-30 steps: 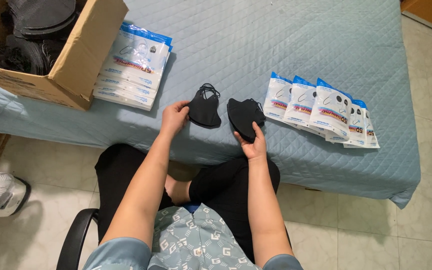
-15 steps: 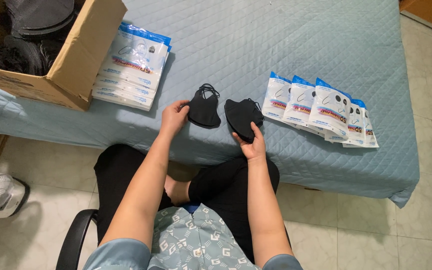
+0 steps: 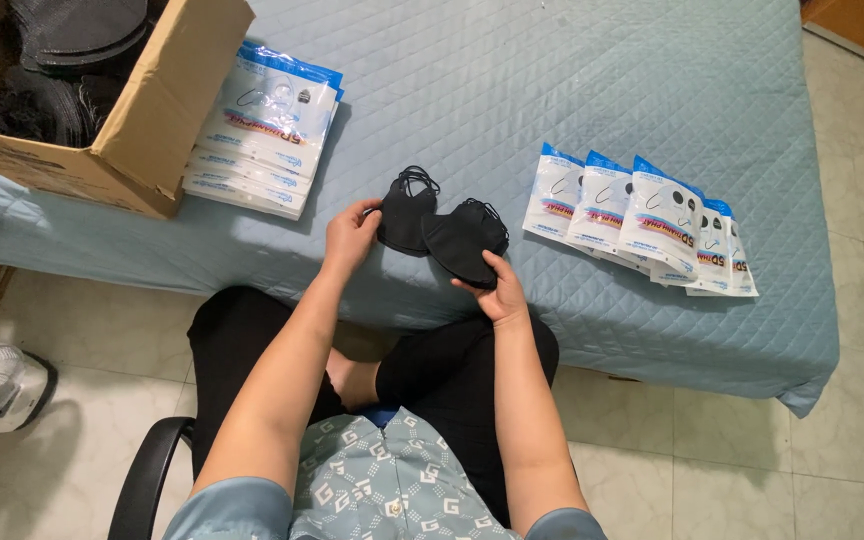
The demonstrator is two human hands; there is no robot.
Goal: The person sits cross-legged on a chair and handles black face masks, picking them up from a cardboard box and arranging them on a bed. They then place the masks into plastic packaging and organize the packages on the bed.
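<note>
Views: one, head-worn. Position: above a seated person, looking steeply down over the chest, lap and both forearms. Facing: forward and down toward a bed (image 3: pixel 592 110) with a quilted blue cover, whose near edge crosses the frame's middle. Range: close; left hand (image 3: pixel 350 236) and right hand (image 3: pixel 498 290) sit near centre. Margins: cardboard box (image 3: pixel 142 130) upper left, tiled floor (image 3: pixel 852 430) lower right. No second view to overlap.
</note>
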